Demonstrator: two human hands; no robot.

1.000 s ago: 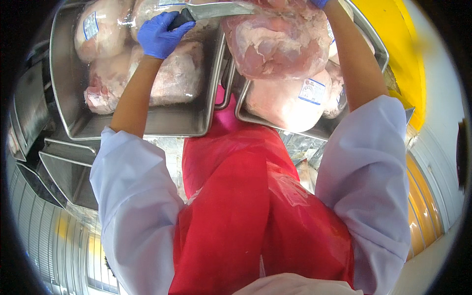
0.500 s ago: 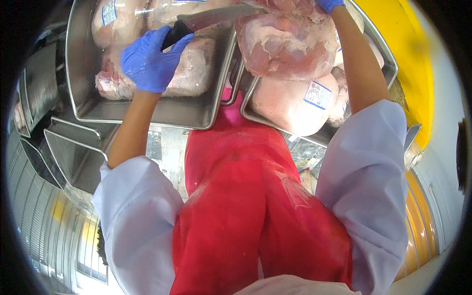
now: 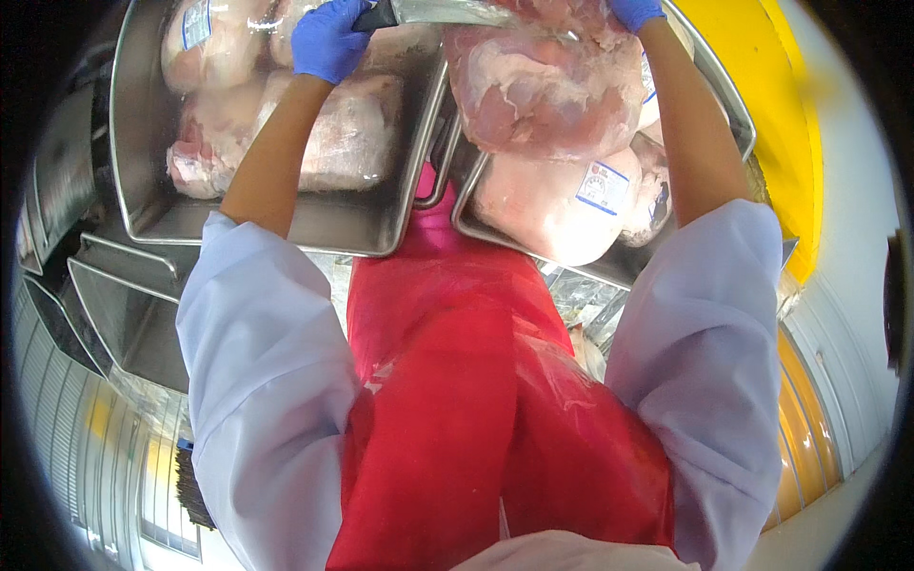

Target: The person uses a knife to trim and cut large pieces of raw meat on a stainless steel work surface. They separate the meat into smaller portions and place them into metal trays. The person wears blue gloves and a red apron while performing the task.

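Note:
My left hand (image 3: 327, 40), in a blue glove, is closed round the black handle of a knife (image 3: 443, 11). The blade points right, its tip at the upper part of a raw piece of meat (image 3: 547, 90), pink with pale fat. At the top edge, my right hand (image 3: 635, 9), also gloved in blue, touches that meat's far right side; its fingers are mostly cut off from view. Beneath the meat lies a wrapped pale piece of meat (image 3: 533, 205) with a white and blue label, in the right metal tray (image 3: 562, 270).
A deep metal tray (image 3: 276, 221) on the left holds several wrapped pieces of meat (image 3: 347, 133). Another metal container (image 3: 133, 314) stands lower left. A yellow surface (image 3: 800, 143) curves along the right. My red apron (image 3: 447, 381) is close against both trays.
My left hand has moved up and slightly right, carrying the knife, so the blade now lies nearly level over the meat's upper part. My right hand stays at the meat's far side.

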